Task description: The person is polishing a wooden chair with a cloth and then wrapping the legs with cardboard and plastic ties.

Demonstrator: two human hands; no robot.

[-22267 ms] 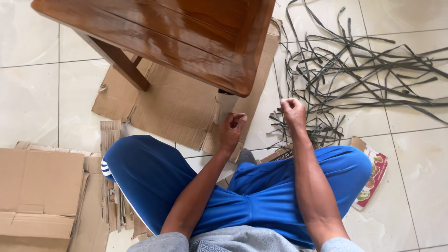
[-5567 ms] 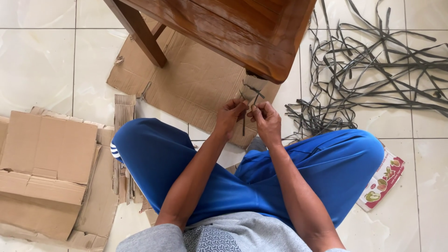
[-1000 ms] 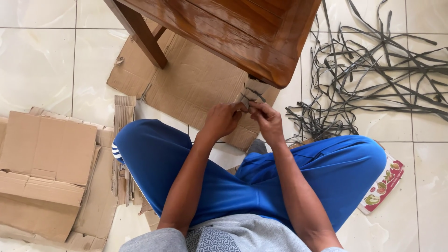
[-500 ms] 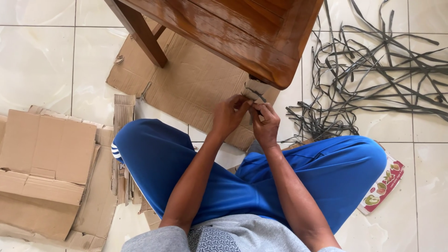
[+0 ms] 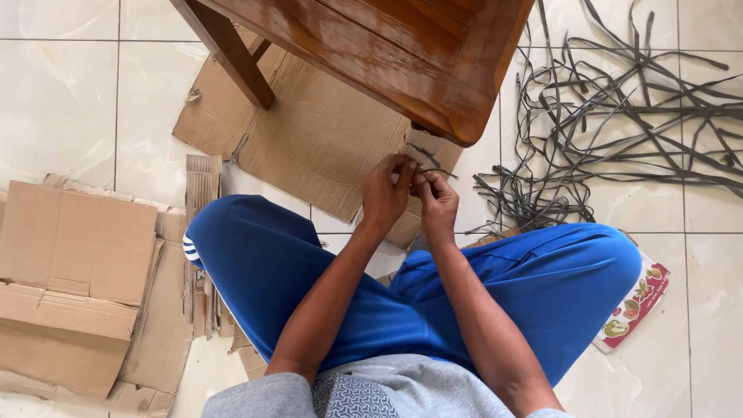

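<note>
Grey plastic strip [image 5: 430, 164], thin and dark, sits pinched between your two sets of fingertips right at the corner of the wooden table [image 5: 402, 54]. Your left hand [image 5: 385, 193] closes thumb and fingers on the near end of it; your right hand [image 5: 436, 200] nips it just beside, the two hands touching knuckle to knuckle. Both grips are pressed tight on the strip, nothing spread. The free end pokes out to the right and a little away from you, past your right fingertips, so the strip's long axis runs roughly left to right across your hands, and your right hand is the nearer one to that loose tail. Just behind the pinch, a bit of cardboard appears wrapped around the table leg [image 5: 422, 143], though how the strip meets it is hidden by your fingers.

Moving outward: your forearms come up over crossed legs in blue trousers [image 5: 534, 286]. Under the table lies a flat sheet of cardboard [image 5: 317, 139]. Off to your right, well apart from the hands, a loose tangle of the same grey strips [image 5: 619, 116] sprawls over the white floor tiles [image 5: 70, 101]. To your left, flattened cardboard boxes [image 5: 77, 271] are stacked, and a printed packet [image 5: 635, 306] peeks from under your right knee.
</note>
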